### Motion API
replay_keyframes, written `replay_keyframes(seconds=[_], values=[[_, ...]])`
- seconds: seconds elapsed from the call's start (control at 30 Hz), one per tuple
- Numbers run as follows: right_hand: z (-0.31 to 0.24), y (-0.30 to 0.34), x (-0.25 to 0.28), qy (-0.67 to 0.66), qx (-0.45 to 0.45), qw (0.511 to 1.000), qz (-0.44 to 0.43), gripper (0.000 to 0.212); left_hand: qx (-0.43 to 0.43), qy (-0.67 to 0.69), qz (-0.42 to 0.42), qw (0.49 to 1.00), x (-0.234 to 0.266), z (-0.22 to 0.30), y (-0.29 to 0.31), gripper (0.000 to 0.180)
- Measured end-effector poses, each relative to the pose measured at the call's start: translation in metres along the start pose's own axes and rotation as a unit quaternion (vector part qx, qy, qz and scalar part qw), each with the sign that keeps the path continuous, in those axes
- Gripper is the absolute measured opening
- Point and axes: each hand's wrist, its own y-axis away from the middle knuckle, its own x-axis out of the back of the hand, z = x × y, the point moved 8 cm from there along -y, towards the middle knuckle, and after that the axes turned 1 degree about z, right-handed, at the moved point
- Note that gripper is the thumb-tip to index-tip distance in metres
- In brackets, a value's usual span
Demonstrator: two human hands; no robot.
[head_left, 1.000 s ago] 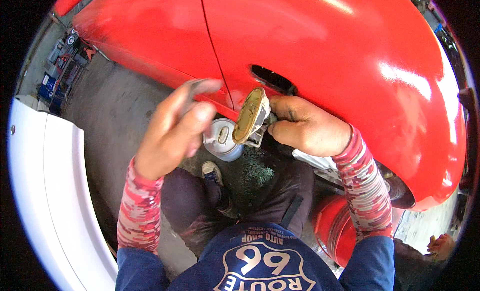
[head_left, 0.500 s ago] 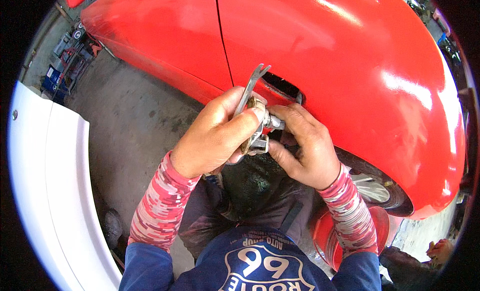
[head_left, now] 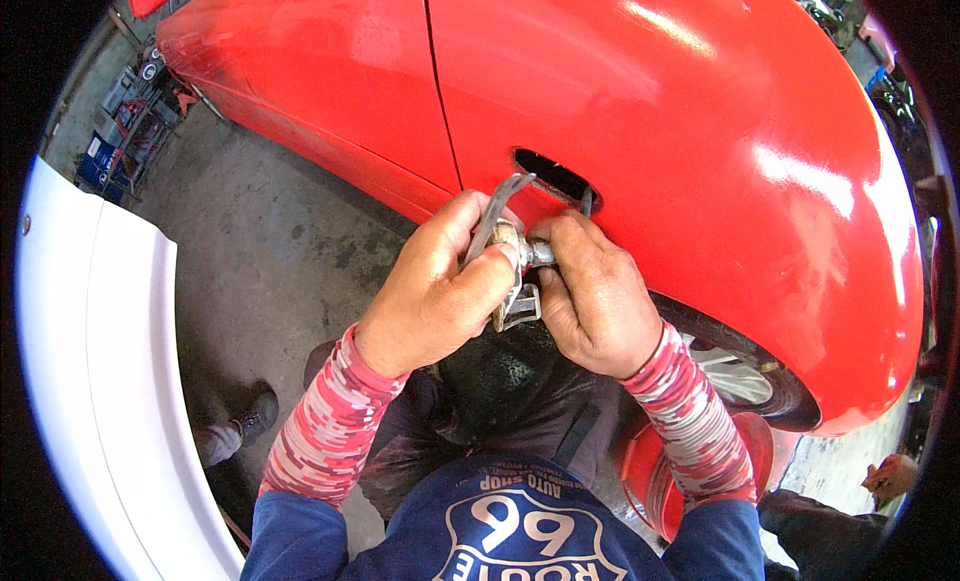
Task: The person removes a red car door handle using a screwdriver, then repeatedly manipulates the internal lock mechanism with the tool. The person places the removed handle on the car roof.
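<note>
My left hand [head_left: 430, 291] is closed around a forked metal pry tool [head_left: 492, 213], its prongs pointing up. The same thumb and fingers pinch a small brownish-gold and silver fitting [head_left: 519, 307] with an open bracket at its lower end. My right hand [head_left: 600, 296] is closed, its fingers and thumb gripping the fitting's round silver end piece [head_left: 540, 253]. Just beyond my hands, an oval slot [head_left: 552, 173] is cut in the red car panel [head_left: 620, 91]. A dark strip-like piece [head_left: 587, 201] shows at the slot's right end.
The wheel [head_left: 735, 376] sits below the panel at right, beside a red bucket [head_left: 655, 471]. A white car panel [head_left: 135, 331] curves along the left. Someone's shoe [head_left: 258, 413] is beside it. A tool rack [head_left: 130, 141] stands at far left.
Both hands and the fitting have dropped slightly, uncovering more of the slot. The forked tool has turned, its prongs now more edge-on. At left, the other person's foot has shifted.
</note>
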Motion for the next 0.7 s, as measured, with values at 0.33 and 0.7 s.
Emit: replay_keyframes(seconds=[0.33,0.7], values=[[-0.008,-0.005,0.016,-0.045,0.004,0.996,-0.082,0.040,0.025,0.078,0.013,0.997,0.010,-0.017,0.002,0.016],[-0.004,-0.018,0.000,-0.034,-0.025,0.983,-0.181,0.018,-0.210,-0.149,0.016,0.966,0.010,0.008,0.002,0.031]])
